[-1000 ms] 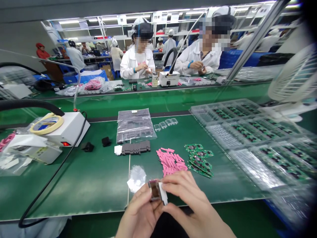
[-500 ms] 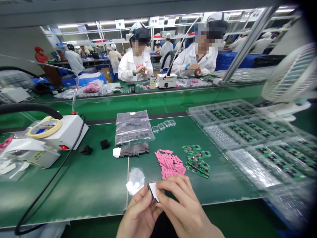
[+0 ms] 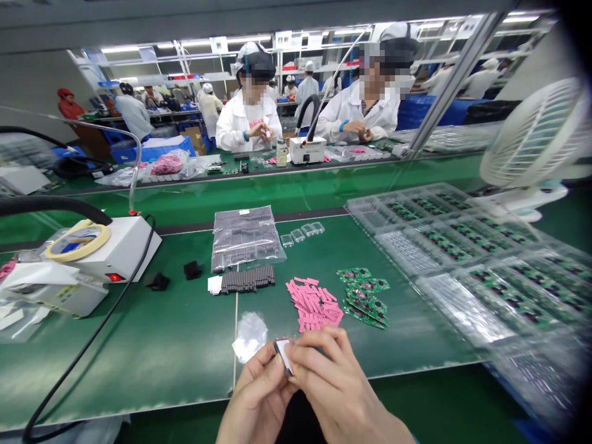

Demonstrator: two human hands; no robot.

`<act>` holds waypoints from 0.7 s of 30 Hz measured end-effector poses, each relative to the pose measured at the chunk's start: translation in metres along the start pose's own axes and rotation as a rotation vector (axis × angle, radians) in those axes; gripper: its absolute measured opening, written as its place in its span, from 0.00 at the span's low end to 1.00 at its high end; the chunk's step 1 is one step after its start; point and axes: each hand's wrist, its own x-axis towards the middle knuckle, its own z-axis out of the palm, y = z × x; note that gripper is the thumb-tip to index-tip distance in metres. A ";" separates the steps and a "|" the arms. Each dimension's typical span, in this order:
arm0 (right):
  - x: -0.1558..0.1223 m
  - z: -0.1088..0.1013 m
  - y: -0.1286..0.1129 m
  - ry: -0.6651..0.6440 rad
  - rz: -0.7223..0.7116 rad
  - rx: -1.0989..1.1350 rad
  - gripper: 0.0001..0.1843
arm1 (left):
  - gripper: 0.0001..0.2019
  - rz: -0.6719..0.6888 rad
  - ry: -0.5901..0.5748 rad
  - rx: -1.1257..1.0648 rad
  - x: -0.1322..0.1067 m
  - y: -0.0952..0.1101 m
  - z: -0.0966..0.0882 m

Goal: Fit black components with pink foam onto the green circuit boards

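Observation:
Both hands meet near the front edge of the green table, around a small flat piece with a white face and dark edges. My left hand pinches its left side between thumb and fingers. On the white face lie the closed fingers of my right hand, covering its right part. Just beyond them is a pile of pink strips. Green circuit boards overlap to the right of the pile. A row of dark pieces with white ones at its left end lies farther back. Clear plastic film rests left of my hands.
A bag of dark pieces lies behind the row, beside small clear parts. Clear trays of circuit boards and a fan stand right. At left are a white box, tape roll and black cable. Co-workers sit opposite.
My right fingers have slid further over the white face, so less of it shows. Both hands still hold the piece. The whole view has shifted slightly.

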 end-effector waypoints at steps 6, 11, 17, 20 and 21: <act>-0.008 0.009 -0.004 0.039 0.073 -0.007 0.14 | 0.11 0.021 0.026 0.031 0.000 -0.001 -0.003; -0.013 0.010 -0.003 0.068 0.090 -0.031 0.15 | 0.15 0.051 0.063 0.032 0.000 -0.006 -0.002; -0.016 0.021 -0.003 0.134 0.070 0.001 0.14 | 0.14 0.064 0.075 0.069 0.001 -0.005 -0.005; -0.016 0.025 -0.004 0.133 0.106 0.025 0.14 | 0.14 0.097 0.078 0.072 0.001 -0.005 -0.006; -0.016 0.026 -0.004 0.136 0.106 0.015 0.15 | 0.14 0.108 0.084 0.066 0.001 -0.006 -0.006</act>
